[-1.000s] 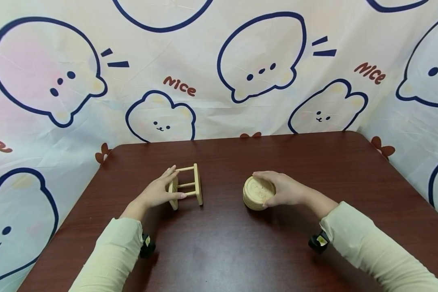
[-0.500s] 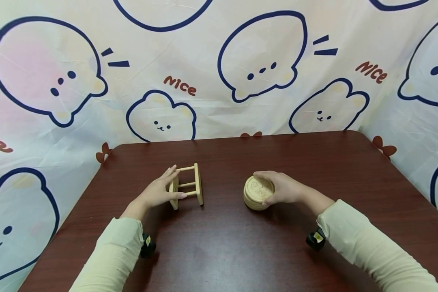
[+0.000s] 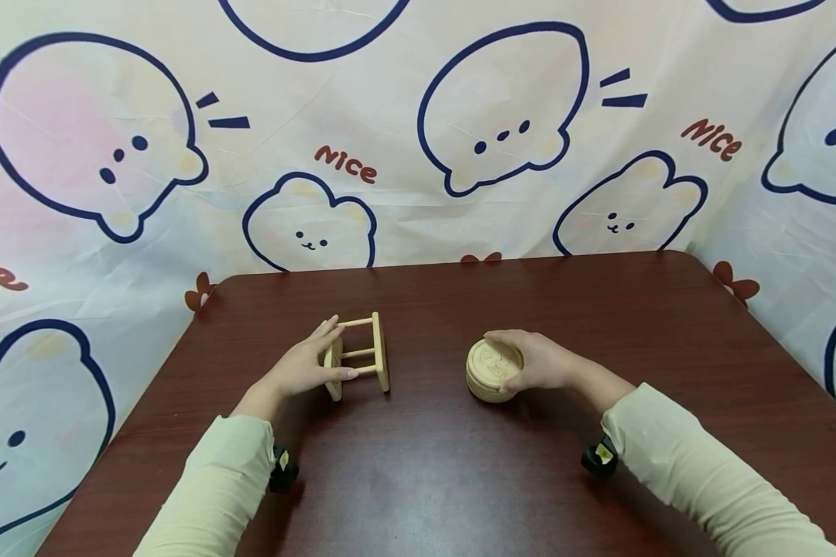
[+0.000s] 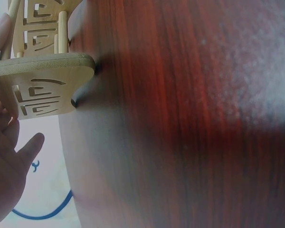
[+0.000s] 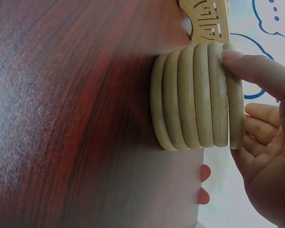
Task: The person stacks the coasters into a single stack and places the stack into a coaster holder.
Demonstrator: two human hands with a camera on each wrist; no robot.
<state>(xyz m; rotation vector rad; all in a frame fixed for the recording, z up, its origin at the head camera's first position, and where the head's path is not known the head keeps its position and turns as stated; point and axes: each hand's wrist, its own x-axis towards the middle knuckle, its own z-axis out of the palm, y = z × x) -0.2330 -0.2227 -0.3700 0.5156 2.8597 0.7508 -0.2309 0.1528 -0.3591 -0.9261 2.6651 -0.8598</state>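
Note:
My left hand [image 3: 299,370] grips a small wooden coaster rack [image 3: 381,356], which stands on the table at left of centre. Thin rods join its two side panels, and cut-out lattice patterns show on the near panel [image 4: 61,73] in the left wrist view. To the right, a stack of round wooden coasters [image 5: 180,99] rises from the table. The top coaster [image 3: 495,360] bears an engraved design. My right hand [image 3: 546,362] pinches this coaster at its edge, thumb on the near side and fingers on the far side. A thin gap shows beneath it in the right wrist view.
The dark red-brown wooden table [image 3: 418,464] has rounded far corners. A pale cloth [image 3: 390,116] printed with cartoon animals hangs behind it and along both sides. Each wrist carries a small black camera, such as the right wrist camera [image 3: 599,458].
The right wrist has shifted slightly left while its fingers keep to the top coaster. My left hand and the coaster rack stay in place.

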